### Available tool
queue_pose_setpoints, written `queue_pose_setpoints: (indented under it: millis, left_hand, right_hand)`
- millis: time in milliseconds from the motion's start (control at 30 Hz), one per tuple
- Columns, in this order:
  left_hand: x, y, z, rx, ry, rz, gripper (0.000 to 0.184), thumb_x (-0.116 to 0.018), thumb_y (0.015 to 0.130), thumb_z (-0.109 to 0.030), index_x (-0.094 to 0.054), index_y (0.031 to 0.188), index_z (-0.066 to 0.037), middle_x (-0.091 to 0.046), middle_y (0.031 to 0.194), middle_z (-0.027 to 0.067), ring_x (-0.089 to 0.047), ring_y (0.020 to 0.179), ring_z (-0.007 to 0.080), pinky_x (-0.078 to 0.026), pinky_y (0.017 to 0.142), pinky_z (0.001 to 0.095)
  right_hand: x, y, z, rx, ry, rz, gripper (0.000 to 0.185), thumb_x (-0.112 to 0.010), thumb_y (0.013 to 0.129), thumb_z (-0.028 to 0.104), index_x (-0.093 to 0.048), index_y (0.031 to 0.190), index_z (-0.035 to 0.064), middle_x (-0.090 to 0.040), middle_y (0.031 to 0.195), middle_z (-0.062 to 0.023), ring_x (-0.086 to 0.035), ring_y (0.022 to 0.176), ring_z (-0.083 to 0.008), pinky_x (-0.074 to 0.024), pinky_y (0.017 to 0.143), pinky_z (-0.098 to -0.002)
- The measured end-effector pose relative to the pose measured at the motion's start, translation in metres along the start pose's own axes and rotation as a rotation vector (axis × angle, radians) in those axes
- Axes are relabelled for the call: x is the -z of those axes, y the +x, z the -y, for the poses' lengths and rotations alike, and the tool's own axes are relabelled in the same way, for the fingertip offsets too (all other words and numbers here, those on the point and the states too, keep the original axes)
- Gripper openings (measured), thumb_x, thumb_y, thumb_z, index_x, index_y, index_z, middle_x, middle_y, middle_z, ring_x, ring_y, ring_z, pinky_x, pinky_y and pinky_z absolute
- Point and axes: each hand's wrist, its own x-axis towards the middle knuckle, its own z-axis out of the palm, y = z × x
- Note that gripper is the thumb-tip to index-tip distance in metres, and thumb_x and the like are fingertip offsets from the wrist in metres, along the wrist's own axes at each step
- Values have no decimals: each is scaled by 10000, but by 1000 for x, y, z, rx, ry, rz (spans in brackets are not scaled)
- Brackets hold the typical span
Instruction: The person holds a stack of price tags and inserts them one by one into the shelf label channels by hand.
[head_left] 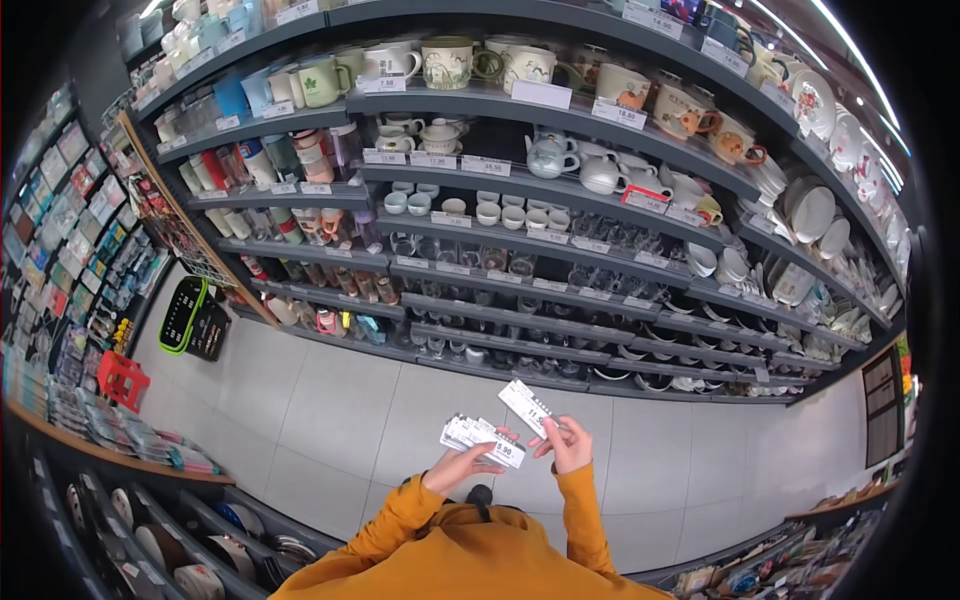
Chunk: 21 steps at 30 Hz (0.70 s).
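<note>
- A person in a mustard-colored top [480,560] is standing on a pale tiled floor [330,430], facing a long gray shelving unit [450,103] stocked with tableware.
- The left hand [458,468] is clasping a fanned stack of price labels [470,434], the thumb pressing across the front one, on which "5.90" is showing.
- The right hand [570,448] is pinching a single price label [522,405] by its lower end between thumb and fingers; the label is slanting up and to the left, its printed figure beginning with "11."
- Both the stack and the single label are being held in the air in front of the body, near each other, with the floor showing beyond them.
- On an upper shelf, decorated mugs [448,65] are standing in a row, with teapots [550,155] sitting one level below.
- Farther down, small handleless cups [512,216] are lining a shelf above clear glasses [495,262].
- Toward the right end, white plates [812,210] are standing on edge.
- On the floor at left, a black shopping basket [208,332] with a bright green rim is sitting near the shelving; a red plastic object [123,380], its exact type unclear, is resting nearby.
</note>
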Motion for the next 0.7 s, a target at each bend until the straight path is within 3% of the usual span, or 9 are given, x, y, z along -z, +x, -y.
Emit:
queue_pose_setpoints:
  millis: [100, 267, 567, 700]
  left_hand:
    - [-12, -8, -6, -31, 4, 15, 409, -433, 989, -180, -412, 1375, -46, -517, 1359, 116, -570, 1148, 208, -504, 869, 324]
    - [-12, -23, 2, -60, -7, -20, 397, -439, 983, -175, -429, 1360, -51, -523, 1343, 117, -565, 1163, 216, -524, 879, 337]
    - [-7, -47, 18, -41, -12, -113, 372, -419, 973, -138, -448, 1332, -44, -520, 1344, 125, -565, 1162, 222, -526, 861, 328]
    - [-11, -47, 19, -52, -19, -96, 377, -421, 974, -141, -444, 1336, -39, -523, 1342, 125, -565, 1161, 216, -527, 857, 321]
  right_hand:
    - [10, 8, -2, 77, 0, 36, 179, -605, 936, 129, -578, 932, -48, -643, 699, -99, -592, 551, -123, -471, 521, -240]
    - [4, 23, 37, 254, -30, 89, 117, -634, 911, 88, -611, 898, -25, -613, 735, -25, -563, 659, -69, -459, 615, -218]
    - [-13, 4, 109, 433, -70, 185, 98, -585, 931, 78, -596, 930, -19, -620, 756, -32, -567, 673, -79, -462, 646, -223]
    - [-14, -16, 143, 473, -25, 207, 110, -572, 922, 32, -561, 1013, -27, -634, 805, -44, -586, 683, -93, -475, 616, -231]
